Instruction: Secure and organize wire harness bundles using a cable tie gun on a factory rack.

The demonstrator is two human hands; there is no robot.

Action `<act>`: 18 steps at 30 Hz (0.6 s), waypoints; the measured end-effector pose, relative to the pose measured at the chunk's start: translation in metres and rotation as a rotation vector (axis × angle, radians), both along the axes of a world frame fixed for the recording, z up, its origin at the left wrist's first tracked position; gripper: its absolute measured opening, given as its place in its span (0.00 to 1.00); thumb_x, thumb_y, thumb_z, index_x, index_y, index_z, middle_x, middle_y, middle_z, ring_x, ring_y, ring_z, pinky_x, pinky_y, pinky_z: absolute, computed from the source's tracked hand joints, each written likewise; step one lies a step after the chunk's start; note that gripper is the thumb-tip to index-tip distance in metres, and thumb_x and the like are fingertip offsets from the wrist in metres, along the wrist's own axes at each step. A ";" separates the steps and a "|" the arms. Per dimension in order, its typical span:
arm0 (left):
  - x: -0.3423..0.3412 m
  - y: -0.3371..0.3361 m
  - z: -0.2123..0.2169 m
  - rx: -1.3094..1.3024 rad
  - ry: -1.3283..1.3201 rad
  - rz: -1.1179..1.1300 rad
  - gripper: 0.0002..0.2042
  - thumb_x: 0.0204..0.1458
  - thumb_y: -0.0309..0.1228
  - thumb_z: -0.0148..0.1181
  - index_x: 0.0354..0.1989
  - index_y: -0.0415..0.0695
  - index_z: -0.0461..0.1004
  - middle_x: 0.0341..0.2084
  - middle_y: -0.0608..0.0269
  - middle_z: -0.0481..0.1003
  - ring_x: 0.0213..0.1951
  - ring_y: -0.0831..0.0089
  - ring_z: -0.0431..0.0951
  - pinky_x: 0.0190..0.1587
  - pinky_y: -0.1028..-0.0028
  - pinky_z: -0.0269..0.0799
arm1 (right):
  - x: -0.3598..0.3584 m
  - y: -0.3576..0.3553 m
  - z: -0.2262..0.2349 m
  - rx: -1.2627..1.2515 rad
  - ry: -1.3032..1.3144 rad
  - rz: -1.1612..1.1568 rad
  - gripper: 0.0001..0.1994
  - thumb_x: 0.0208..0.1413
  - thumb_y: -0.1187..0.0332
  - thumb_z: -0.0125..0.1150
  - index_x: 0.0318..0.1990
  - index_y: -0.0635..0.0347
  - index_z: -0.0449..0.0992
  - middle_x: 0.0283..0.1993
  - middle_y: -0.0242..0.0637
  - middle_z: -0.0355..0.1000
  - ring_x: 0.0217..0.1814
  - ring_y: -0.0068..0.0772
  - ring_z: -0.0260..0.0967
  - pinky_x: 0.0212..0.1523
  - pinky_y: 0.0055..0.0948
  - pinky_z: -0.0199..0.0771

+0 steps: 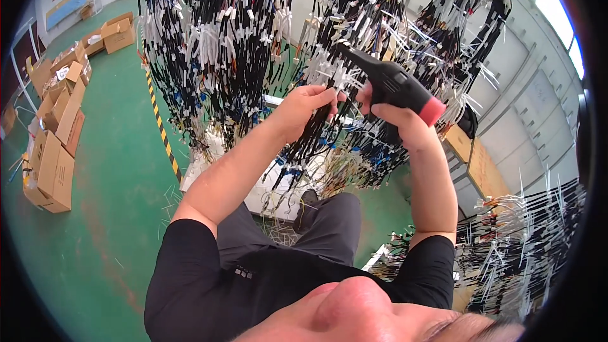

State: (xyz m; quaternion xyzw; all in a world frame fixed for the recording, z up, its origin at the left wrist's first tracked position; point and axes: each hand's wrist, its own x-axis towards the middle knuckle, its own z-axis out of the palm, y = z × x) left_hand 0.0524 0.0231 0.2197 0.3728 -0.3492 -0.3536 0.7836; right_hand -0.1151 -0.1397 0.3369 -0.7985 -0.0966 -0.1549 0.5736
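Thick bunches of wire harnesses (221, 44) hang in front of me, black cables with white connectors and many white cable ties (345, 79). My left hand (304, 109) is closed at the middle bunch, thumb and fingers pinched on a wire harness (316, 125); which strand they grip is too small to tell. In my right hand (396, 116) is a black pistol-shaped cable tie gun (396, 82) with a red rear end. Its nose points up and left into the bunch, above my left fingertips. Part of its grip is hidden by my hand.
Open cardboard boxes (54, 168) line the green floor at the left, beyond a yellow-black floor stripe (163, 133). More harnesses (506, 247) lie at the lower right, near a wooden-topped bench (484, 168). Loose ties (278, 233) litter the floor by my feet.
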 end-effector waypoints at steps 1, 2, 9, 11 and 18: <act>0.001 0.001 0.001 -0.005 0.002 0.000 0.10 0.69 0.32 0.59 0.39 0.38 0.78 0.47 0.55 0.80 0.36 0.71 0.80 0.44 0.71 0.79 | -0.006 -0.002 -0.003 0.015 0.010 -0.007 0.21 0.54 0.81 0.67 0.57 0.64 0.76 0.48 0.34 0.80 0.46 0.25 0.76 0.50 0.28 0.77; 0.002 0.005 0.004 0.039 0.011 0.000 0.10 0.70 0.32 0.58 0.38 0.38 0.78 0.47 0.55 0.80 0.37 0.71 0.80 0.44 0.70 0.79 | -0.011 -0.004 -0.006 0.032 0.019 -0.013 0.23 0.54 0.80 0.67 0.59 0.64 0.76 0.49 0.34 0.80 0.46 0.25 0.76 0.50 0.28 0.77; 0.016 0.010 -0.004 -0.062 0.139 -0.176 0.17 0.74 0.37 0.48 0.34 0.41 0.76 0.57 0.48 0.79 0.43 0.64 0.82 0.50 0.61 0.81 | -0.033 -0.040 0.002 -0.170 -0.194 0.155 0.33 0.51 0.76 0.70 0.67 0.67 0.71 0.52 0.37 0.77 0.50 0.31 0.76 0.58 0.35 0.75; 0.017 0.010 -0.006 -0.100 0.163 -0.241 0.18 0.75 0.39 0.47 0.33 0.43 0.75 0.58 0.48 0.78 0.44 0.63 0.82 0.52 0.60 0.81 | -0.031 -0.046 0.012 -0.330 -0.275 0.019 0.30 0.52 0.75 0.70 0.66 0.66 0.73 0.51 0.36 0.78 0.51 0.30 0.75 0.59 0.34 0.74; 0.021 0.008 -0.008 -0.092 0.203 -0.269 0.19 0.75 0.39 0.46 0.33 0.43 0.76 0.57 0.49 0.79 0.44 0.64 0.82 0.53 0.60 0.81 | -0.023 -0.080 0.010 -0.435 -0.048 0.087 0.21 0.53 0.74 0.72 0.56 0.65 0.81 0.50 0.35 0.81 0.52 0.29 0.76 0.59 0.33 0.75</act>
